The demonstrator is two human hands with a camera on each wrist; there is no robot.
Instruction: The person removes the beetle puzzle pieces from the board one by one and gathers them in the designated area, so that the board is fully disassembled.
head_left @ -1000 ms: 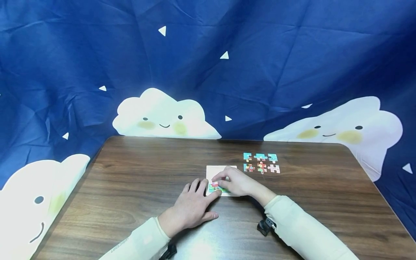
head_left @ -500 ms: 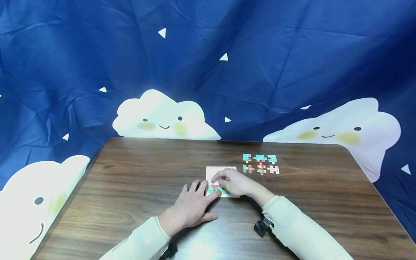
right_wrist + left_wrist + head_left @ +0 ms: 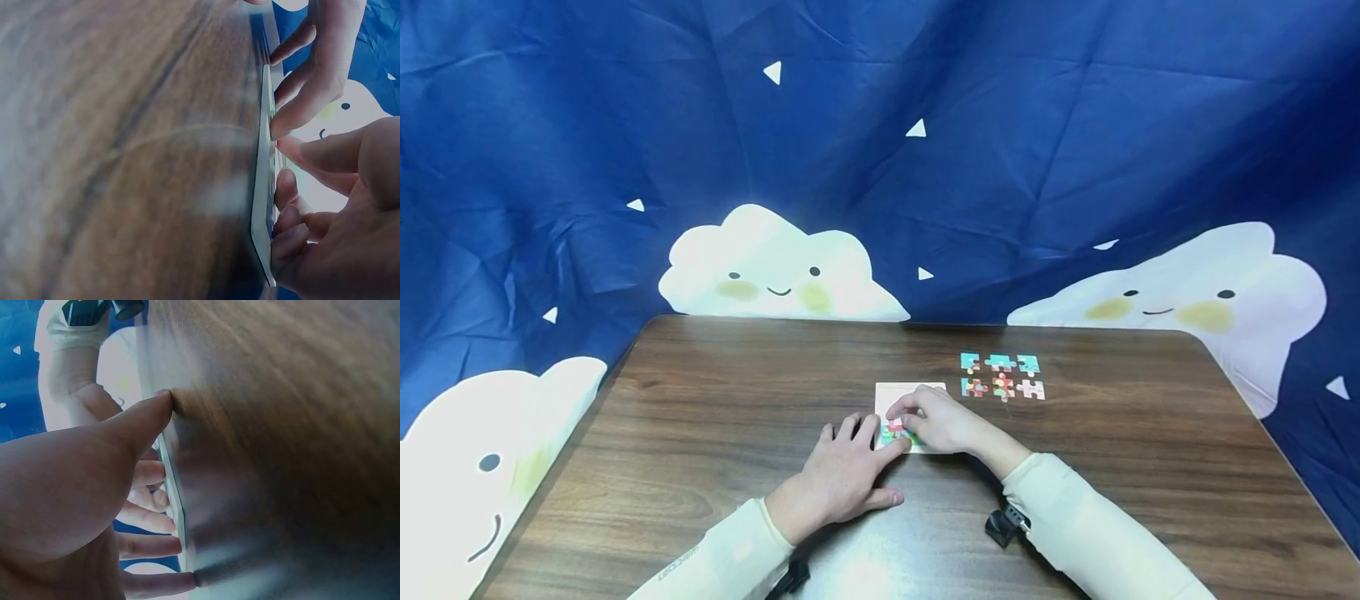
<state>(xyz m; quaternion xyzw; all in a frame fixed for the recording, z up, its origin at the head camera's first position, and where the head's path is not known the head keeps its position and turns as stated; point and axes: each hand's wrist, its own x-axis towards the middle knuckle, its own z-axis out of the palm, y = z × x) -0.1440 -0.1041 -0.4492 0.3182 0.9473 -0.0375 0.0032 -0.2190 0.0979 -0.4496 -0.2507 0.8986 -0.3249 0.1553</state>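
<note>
A small square white puzzle tray (image 3: 886, 400) lies on the table, with colourful green and pink pieces in its near part. My right hand (image 3: 951, 423) reaches over it from the right; its thumb and index finger pinch a pink-and-red puzzle piece (image 3: 894, 425) low in the tray. That hand covers much of the tray's right side. My left hand (image 3: 842, 479) lies with fairly straight, spread fingers, touching the tray's left and near edges. In the right wrist view, the tray's thin edge (image 3: 259, 194) shows beside the fingers of both hands; the pinched piece is hard to make out.
Several loose jigsaw pieces lie in two rows right of the tray, among them a blue one (image 3: 1000, 363), a red one (image 3: 1003, 385) and a pale pink one (image 3: 1032, 389). A blue cloth with clouds hangs behind the brown wooden table (image 3: 760, 375).
Both hands stay nearly in place. The right fingers have shifted very slightly left over the tray, and the right wrist a little with them. The loose pieces lie as before.
</note>
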